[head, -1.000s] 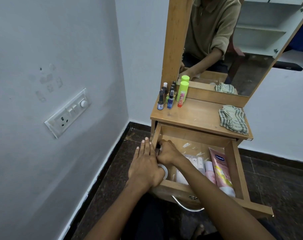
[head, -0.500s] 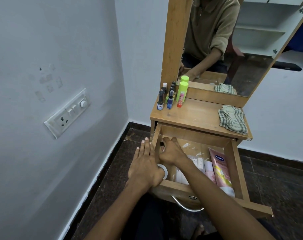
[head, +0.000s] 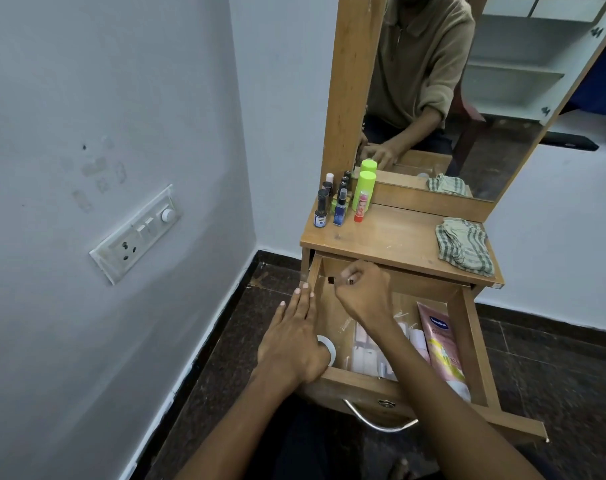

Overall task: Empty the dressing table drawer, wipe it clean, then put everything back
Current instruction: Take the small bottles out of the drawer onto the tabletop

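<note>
— What is the person wearing?
— In the mirror [head: 467, 98] above the worktop [head: 391, 237], an olive-brown collared top with a short zip at the neck, its sleeve pushed up to just below the elbow.
— And the arms in front of the mirror?
— Both forearms bare; left hand [head: 294, 344] and right hand [head: 363, 296] without rings, nails short.

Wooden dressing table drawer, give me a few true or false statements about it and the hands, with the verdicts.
1. The wooden dressing table drawer is pulled open. True.
2. The right hand is pinching a small dark bottle. True.
3. The left hand holds the checked green cloth. False: the cloth lies on the tabletop; the left hand rests flat on the drawer's left edge.
4. The pink cream tube stands on the tabletop. False: it lies inside the drawer.
</note>
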